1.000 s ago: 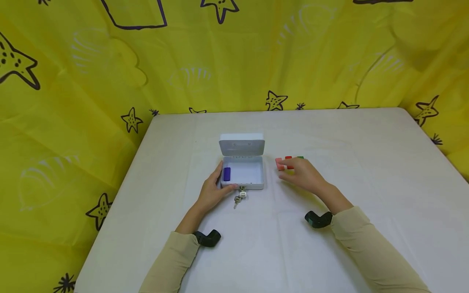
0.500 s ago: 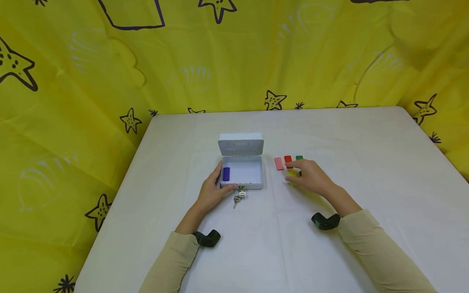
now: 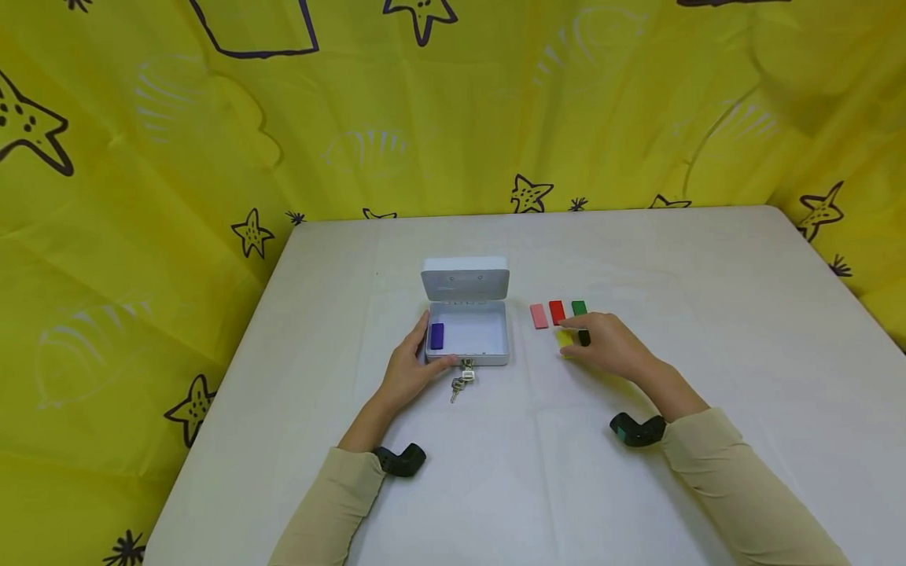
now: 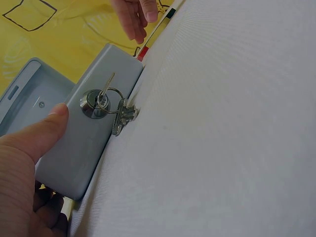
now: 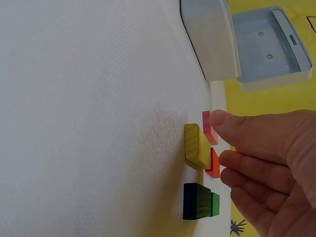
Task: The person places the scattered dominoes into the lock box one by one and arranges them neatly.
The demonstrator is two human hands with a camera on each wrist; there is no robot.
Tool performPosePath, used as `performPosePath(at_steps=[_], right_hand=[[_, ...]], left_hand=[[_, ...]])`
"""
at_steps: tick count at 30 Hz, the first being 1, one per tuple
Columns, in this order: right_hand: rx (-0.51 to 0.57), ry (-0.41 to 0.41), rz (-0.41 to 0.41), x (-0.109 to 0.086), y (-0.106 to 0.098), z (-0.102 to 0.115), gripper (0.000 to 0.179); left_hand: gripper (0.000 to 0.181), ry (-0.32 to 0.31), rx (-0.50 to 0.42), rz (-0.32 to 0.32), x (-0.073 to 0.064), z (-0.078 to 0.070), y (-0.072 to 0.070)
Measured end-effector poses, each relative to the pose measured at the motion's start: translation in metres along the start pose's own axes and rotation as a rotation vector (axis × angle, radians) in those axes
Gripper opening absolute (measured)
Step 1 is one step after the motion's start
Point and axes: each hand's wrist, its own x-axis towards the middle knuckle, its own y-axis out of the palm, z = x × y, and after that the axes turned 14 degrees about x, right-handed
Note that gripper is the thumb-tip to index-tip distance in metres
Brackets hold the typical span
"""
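A white metal cash box stands on the table with its lid raised and a purple wooden block inside at the left. My left hand holds the box's left front corner, thumb on the front wall, fingers along the side. Keys on a ring hang from the front lock. Right of the box, my right hand hovers over a yellow block, thumb and fingers apart, holding nothing. Around it lie a pink block, a red block, a green block and a dark block.
A white cloth covers the table. Behind it and at the sides hangs a yellow curtain with starfish drawings. Each wrist wears a black camera, one on the left and one on the right.
My right hand has moved rightward and slightly nearer, from beside the pink block to the yellow block, uncovering the pink and red blocks. My left hand stays on the box.
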Motion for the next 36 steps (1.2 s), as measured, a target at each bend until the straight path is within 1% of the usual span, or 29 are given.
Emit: performPosePath(at_steps=[10, 17, 25, 30, 36], right_hand=[[-0.001, -0.006, 0.024, -0.0016, -0.0026, -0.0018, 0.044], [0.0, -0.017, 0.056, -0.001, -0.0044, -0.0041, 0.045], [-0.019, -0.003, 0.098, 0.0035, -0.0038, -0.0031, 0.05], [-0.034, -0.007, 0.122, 0.0043, -0.0053, -0.002, 0.05], [-0.044, 0.01, 0.151, 0.0044, -0.0081, -0.0011, 0.05]], left_hand=[[0.092, 0.01, -0.005, 0.001, 0.0001, 0.0003, 0.0001], [0.093, -0.002, -0.001, 0.003, -0.0001, -0.0003, -0.0004], [0.092, -0.001, 0.001, 0.003, -0.0012, -0.0017, -0.0013], [0.092, 0.0, -0.007, -0.007, -0.001, -0.0021, -0.0011], [0.092, 0.0, -0.014, -0.01, -0.0006, -0.0013, -0.0007]])
